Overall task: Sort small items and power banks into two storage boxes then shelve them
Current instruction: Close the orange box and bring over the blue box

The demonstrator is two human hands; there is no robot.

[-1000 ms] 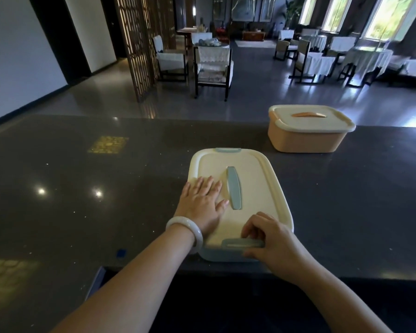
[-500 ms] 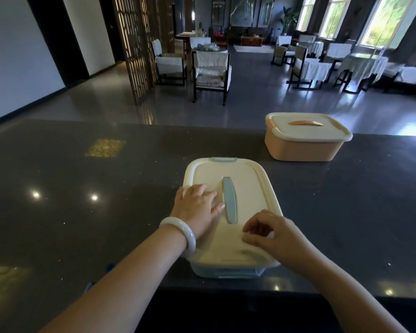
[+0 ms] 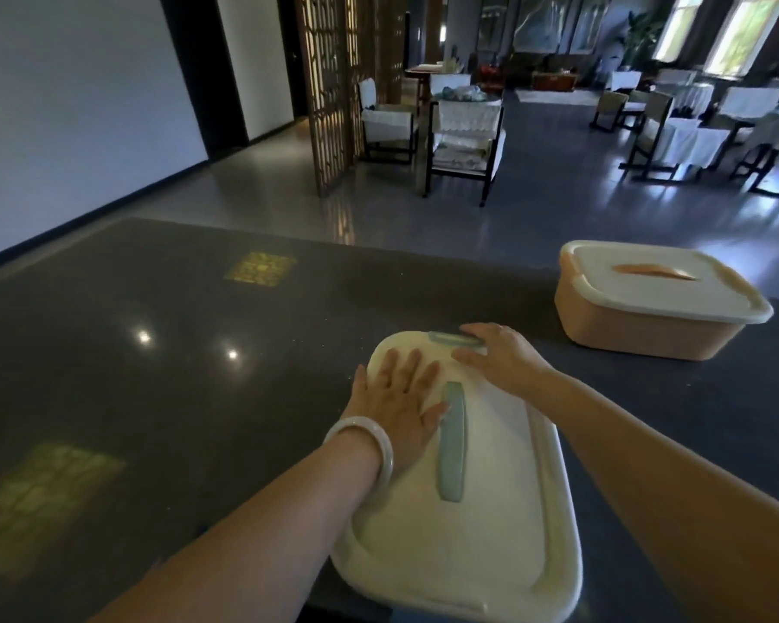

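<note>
A storage box with a cream lid (image 3: 477,541) and a pale blue handle (image 3: 451,442) lies closed at the near edge of the dark counter (image 3: 154,397). My left hand (image 3: 401,397), a white bangle on its wrist, presses flat on the lid left of the handle. At the box's far end my right hand (image 3: 500,357) has its fingers curled over the blue latch (image 3: 444,338) and its thumb on the lid. A second, orange box (image 3: 639,335) with a cream lid stands closed at the far right. The contents of both boxes are hidden.
Beyond the counter's far edge lies a dining room with white-covered chairs (image 3: 464,141), tables (image 3: 702,137) and a wooden lattice screen (image 3: 329,92). Ceiling lights reflect off the polished counter on the left.
My right hand left the near latch and reached over to the far latch. My left hand slid farther up the lid. The view moved closer over the box.
</note>
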